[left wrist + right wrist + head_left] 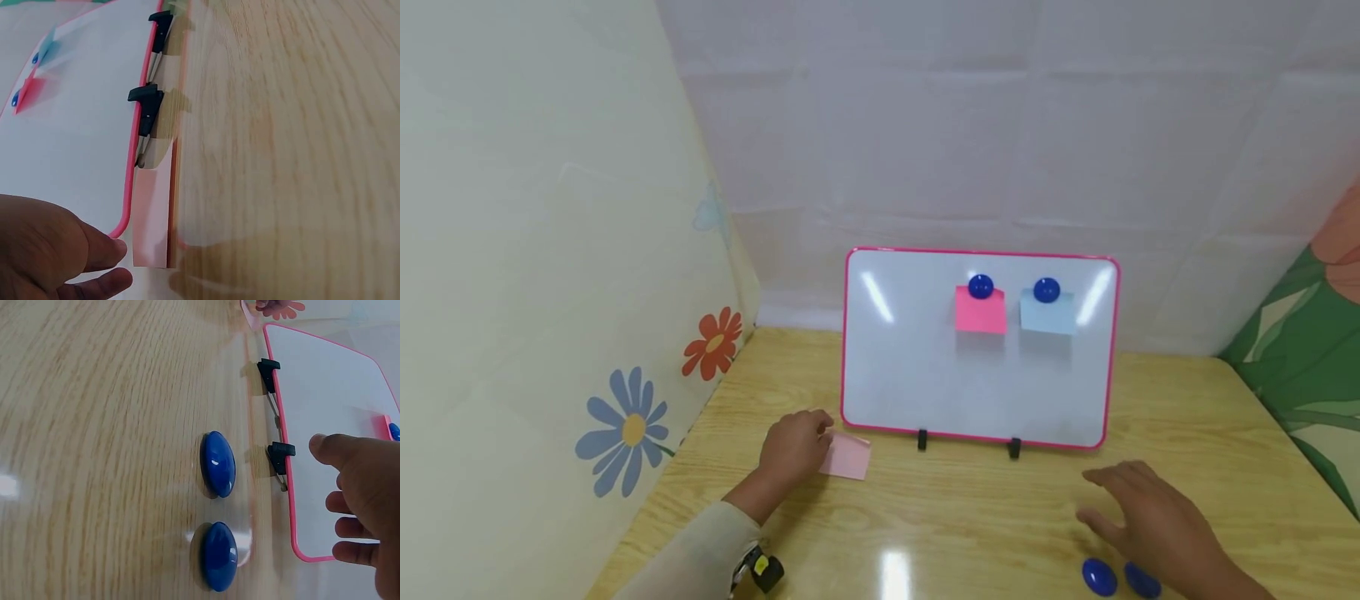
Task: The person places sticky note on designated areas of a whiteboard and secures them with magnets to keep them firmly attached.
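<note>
At the board's lower left corner, my left hand (795,448) has its fingertips right at the left edge of a pale pink sticky note (847,456) on the table. In the left wrist view, a gap shows between thumb and finger (103,284) beside the note's near end. My right hand (1157,525) hovers over the right side of the table, thumb and fingers apart, holding nothing. Close by it lie two blue oval magnets (1099,577) (219,556). The whiteboard (910,367) has a pink rim and leans upright between the hands.
On the board, blue magnets pin a bright pink note (981,313) and a light blue note (1047,313). Two black clip feet (922,440) (280,456) support its lower edge. A flowered wall panel (647,292) borders the left; a white cloth (962,150) hangs behind.
</note>
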`<state>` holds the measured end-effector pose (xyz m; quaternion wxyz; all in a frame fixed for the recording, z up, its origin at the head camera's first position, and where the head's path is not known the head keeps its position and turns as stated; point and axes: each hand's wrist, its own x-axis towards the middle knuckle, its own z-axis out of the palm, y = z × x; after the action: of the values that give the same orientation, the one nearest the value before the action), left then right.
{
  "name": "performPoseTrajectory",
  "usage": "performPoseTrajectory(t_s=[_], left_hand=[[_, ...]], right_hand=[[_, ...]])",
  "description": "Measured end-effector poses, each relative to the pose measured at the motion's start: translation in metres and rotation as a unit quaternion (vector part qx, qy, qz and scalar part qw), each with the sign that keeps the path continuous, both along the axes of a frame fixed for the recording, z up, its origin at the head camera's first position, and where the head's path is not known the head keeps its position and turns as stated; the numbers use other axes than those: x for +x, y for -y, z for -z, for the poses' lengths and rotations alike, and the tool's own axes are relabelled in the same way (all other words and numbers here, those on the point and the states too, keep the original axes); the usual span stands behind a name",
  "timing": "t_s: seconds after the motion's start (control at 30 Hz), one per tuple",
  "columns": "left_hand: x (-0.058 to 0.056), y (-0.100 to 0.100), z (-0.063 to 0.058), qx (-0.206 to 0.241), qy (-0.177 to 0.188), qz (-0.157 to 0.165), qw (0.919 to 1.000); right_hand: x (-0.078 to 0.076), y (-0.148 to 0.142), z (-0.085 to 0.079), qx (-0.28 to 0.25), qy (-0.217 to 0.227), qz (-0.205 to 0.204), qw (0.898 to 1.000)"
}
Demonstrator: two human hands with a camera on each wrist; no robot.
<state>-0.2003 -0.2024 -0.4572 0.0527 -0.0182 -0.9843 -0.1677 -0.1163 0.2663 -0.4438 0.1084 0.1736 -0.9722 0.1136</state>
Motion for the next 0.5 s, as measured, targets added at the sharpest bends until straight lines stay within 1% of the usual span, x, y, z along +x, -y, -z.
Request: performPoseTrajectory(t_s=[0.2, 0.3, 0.5], left_hand=[[-0.0006, -0.0011, 0.0015, -0.005, 0.012, -0.004, 0.9999], [-0.0004, -0.0003, 0.0018, -0.011, 0.011, -0.005, 0.9999], [-0.0017, 0.0011, 0.0027, -0.018, -0.002, 0.0, 0.9998]], right_hand=[[0.0046, -0.0022, 0.0009, 0.0, 0.056, 0.013, 0.998], [0.0062, -0.0022, 0.0007, 0.005, 0.085, 0.019, 0.996], [0.0042, -0.0036, -0.001, 0.012, 0.165, 0.041, 0.985]])
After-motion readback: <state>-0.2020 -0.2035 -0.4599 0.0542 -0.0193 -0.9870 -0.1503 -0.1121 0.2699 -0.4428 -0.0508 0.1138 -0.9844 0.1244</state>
